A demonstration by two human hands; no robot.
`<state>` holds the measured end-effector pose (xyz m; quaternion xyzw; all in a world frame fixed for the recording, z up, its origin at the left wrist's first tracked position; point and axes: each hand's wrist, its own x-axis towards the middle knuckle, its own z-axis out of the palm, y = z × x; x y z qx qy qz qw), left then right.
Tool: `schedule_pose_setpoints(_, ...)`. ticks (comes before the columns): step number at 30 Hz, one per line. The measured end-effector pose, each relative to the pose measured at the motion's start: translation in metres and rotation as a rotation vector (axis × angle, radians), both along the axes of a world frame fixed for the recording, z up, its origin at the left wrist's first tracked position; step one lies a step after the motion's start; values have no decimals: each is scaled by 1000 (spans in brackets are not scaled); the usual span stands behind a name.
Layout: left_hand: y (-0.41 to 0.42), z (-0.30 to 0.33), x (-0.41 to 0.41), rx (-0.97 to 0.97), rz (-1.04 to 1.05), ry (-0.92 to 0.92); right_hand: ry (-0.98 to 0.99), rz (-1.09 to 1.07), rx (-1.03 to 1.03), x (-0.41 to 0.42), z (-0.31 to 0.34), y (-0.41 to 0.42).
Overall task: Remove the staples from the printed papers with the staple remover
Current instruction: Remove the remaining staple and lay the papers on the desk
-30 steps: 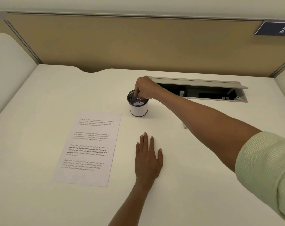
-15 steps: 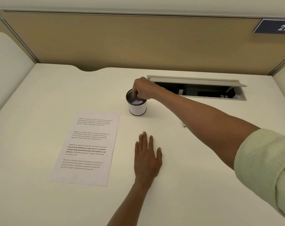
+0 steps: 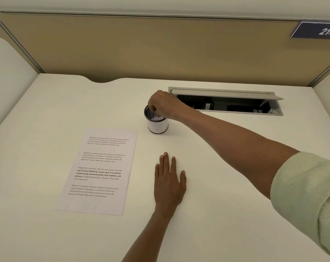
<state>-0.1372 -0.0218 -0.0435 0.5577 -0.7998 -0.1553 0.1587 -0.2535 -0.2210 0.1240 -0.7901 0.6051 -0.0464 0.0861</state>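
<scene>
Here, the right hand [image 3: 165,105] dips curled fingers [image 3: 154,110] into a white, dark-rimmed cylindrical cup [image 3: 157,125]; any grasp is hidden. The left hand [image 3: 169,183] lies flat on the cream bench [image 3: 217,214], right of the printed white papers [image 3: 98,173].

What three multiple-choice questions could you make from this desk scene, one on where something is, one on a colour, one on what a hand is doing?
1. Where does the printed paper lie?
A. Left of the left hand
B. Inside the cable hatch
C. Under the cup

2. What colour is the side wall of the small cup?
A. Red
B. White
C. Green

3. What is the right hand doing?
A. Lying flat on the paper
B. Resting inside the hatch
C. Reaching its curled fingers into the cup

Answers:
1 A: the sheet lies flat on the desk, left of the flat left hand.
2 B: its wall is white, with dark rims.
3 C: the fingers dip past the cup's rim; what they grip is hidden.
</scene>
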Motion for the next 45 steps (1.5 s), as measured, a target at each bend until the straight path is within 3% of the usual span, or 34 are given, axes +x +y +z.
schedule_pose_setpoints(12, 0, 1, 1, 16, -1, -12, -133, -58, -73, -2, -21, 9)
schedule_pose_setpoints(18, 0, 0, 2, 8, -1, -7, -374, -207, -335, -15, -38, 41)
schedule_pose_setpoints(23, -1, -2, 3, -6, -5, -2, -463, -384, -472, -41, -60, 82)
schedule_pose_setpoints(33, -1, -2, 4, 3, -10, -8, -392, -788, -439, -127, -106, 189)
schedule_pose_setpoints(38, -1, 0, 3, 19, -11, -18, -279, -840, -421, -161, -125, 234)
schedule_pose_setpoints(45, 0, 2, 3, 33, -14, -20, -137, -1073, -375, -188, -141, 292)
